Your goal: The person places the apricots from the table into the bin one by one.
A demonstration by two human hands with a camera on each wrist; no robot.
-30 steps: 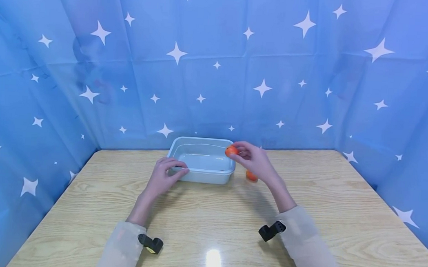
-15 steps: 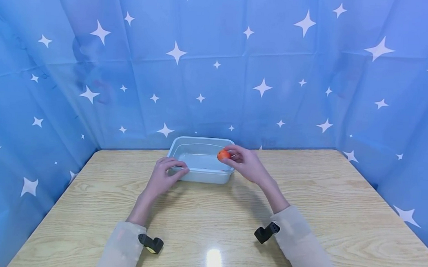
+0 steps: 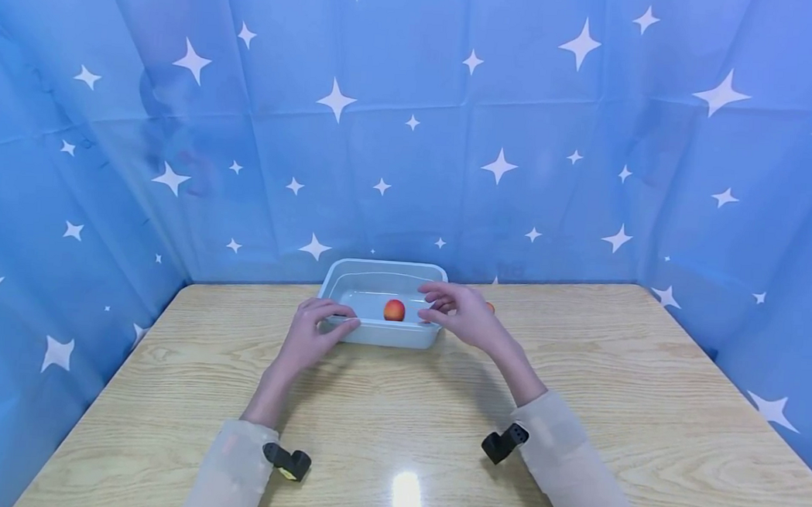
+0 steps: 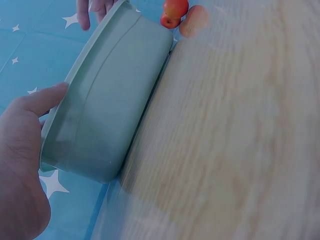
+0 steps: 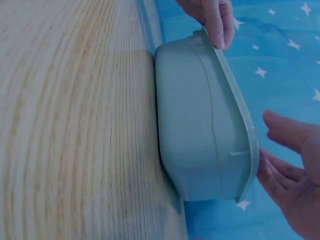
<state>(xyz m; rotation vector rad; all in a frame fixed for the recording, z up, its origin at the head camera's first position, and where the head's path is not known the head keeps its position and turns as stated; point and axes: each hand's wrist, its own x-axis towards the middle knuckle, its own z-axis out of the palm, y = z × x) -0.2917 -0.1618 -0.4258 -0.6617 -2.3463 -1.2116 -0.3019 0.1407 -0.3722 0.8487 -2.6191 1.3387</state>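
My left hand [image 3: 310,335] pinches the near left rim of a pale blue-green plastic basin [image 3: 390,336], thumb on the outer side. The basin stands upright at the back of the table. A round red-orange fruit, like a small apple [image 3: 394,310], lies inside it near the front wall. My right hand [image 3: 463,313] hovers over the basin's right end, thumb and fingers spread apart with nothing between them. Beyond the basin, the left wrist view shows more red fruit [image 4: 176,7] close together on the table; in the head view my right hand mostly hides it.
The light wood table [image 3: 396,408] is glossy and mirrors the fruit. Directly behind the basin, a blue curtain [image 3: 411,168] with white stars hangs along the table's back edge and both sides.
My right hand has moved left and down over the basin and let go of the fruit, which now lies inside. The left hand has stayed at the rim.
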